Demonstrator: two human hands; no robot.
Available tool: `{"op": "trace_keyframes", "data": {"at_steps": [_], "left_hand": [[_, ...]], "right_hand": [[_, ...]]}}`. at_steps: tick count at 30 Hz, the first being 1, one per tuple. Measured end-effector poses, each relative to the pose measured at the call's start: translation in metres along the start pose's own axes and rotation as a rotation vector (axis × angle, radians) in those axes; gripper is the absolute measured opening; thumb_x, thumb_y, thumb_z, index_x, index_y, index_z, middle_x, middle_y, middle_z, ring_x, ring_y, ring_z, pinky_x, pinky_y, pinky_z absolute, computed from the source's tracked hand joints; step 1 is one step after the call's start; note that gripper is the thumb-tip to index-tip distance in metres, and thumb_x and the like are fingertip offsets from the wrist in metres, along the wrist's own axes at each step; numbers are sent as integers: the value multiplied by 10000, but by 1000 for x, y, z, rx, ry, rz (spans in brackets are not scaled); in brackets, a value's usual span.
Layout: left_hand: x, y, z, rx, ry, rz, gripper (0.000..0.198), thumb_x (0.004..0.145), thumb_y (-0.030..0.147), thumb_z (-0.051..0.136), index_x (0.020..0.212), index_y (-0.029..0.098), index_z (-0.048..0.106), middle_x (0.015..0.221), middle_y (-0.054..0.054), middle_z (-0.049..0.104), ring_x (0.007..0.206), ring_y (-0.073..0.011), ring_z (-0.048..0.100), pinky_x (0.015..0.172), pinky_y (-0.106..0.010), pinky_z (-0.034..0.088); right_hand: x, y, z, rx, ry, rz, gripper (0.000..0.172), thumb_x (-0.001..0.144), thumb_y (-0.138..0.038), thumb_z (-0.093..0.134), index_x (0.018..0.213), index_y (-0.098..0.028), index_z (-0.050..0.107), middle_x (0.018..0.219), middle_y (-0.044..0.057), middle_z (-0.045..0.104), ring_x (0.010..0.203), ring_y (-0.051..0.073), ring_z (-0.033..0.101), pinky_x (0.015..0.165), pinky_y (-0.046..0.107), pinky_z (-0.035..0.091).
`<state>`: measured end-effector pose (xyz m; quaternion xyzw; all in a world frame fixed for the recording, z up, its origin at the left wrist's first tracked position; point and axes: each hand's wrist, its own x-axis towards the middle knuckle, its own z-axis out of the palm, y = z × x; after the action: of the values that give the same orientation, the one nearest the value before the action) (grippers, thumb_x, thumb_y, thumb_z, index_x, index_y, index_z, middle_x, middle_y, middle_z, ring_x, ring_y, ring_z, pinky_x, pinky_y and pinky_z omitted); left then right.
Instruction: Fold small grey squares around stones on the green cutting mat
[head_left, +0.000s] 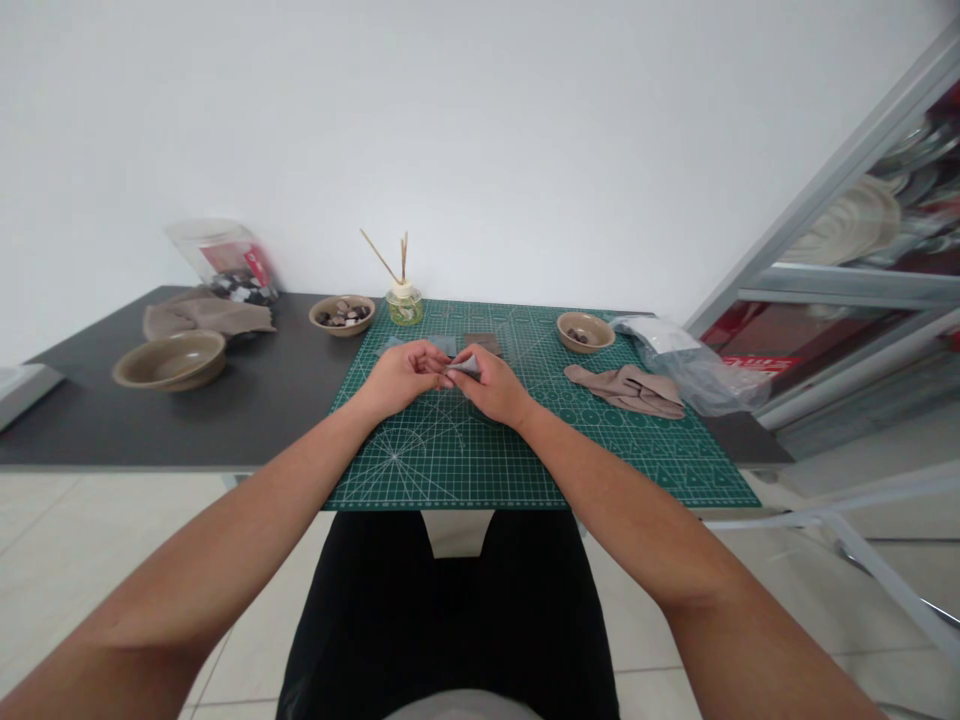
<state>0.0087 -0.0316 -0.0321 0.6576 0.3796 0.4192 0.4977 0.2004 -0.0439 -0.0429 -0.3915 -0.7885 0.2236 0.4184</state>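
Both of my hands meet over the middle of the green cutting mat [600,440]. My left hand [401,378] and my right hand [491,385] pinch a small grey-blue piece of fabric [466,368] between their fingertips, just above the mat. More grey-blue fabric [442,343] and a small brown square [482,343] lie on the mat right behind my hands. Most of the pinched piece is hidden by my fingers.
A reed diffuser [404,300] stands at the mat's far edge, between two small bowls [343,314] [585,332] holding dark bits. Beige cloth [626,390] and a plastic bag [686,360] lie right. A larger bowl [170,360], cloth and a jar [225,262] sit left.
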Motion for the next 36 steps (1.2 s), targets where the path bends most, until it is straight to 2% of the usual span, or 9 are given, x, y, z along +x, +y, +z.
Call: {"op": "trace_keyframes", "data": {"at_steps": [9, 17, 26, 36], "left_hand": [[-1, 1, 1, -15, 17, 17, 323, 592, 199, 818, 847, 161, 623, 700, 2, 726, 660, -154, 701, 717, -305, 566], [-1, -1, -1, 26, 31, 59, 339, 585, 230, 841, 826, 165, 612, 699, 8, 712, 662, -150, 689, 702, -302, 557], [-1, -2, -1, 26, 20, 66, 340, 579, 231, 846, 816, 170, 609, 697, 9, 702, 663, -145, 681, 698, -299, 557], [0, -4, -2, 53, 33, 77, 376, 573, 281, 864, 821, 171, 605, 693, 17, 690, 652, -139, 665, 672, -287, 551]], "right_hand": [[0, 0, 2, -15, 10, -36, 177, 911, -375, 544, 956, -206, 562, 971, 59, 670, 881, 188, 602, 828, 338, 463], [0, 0, 0, -4, 3, 31, 216, 895, -422, 577, 912, -209, 548, 842, 24, 636, 781, 181, 580, 759, 319, 445], [0, 3, 1, -8, -22, -4, 208, 903, -379, 575, 1004, -199, 600, 965, 52, 680, 853, 189, 604, 811, 327, 455], [-1, 1, 0, 0, -3, -6, 238, 909, -409, 584, 1002, -194, 625, 980, 57, 688, 887, 196, 615, 837, 339, 456]]}}
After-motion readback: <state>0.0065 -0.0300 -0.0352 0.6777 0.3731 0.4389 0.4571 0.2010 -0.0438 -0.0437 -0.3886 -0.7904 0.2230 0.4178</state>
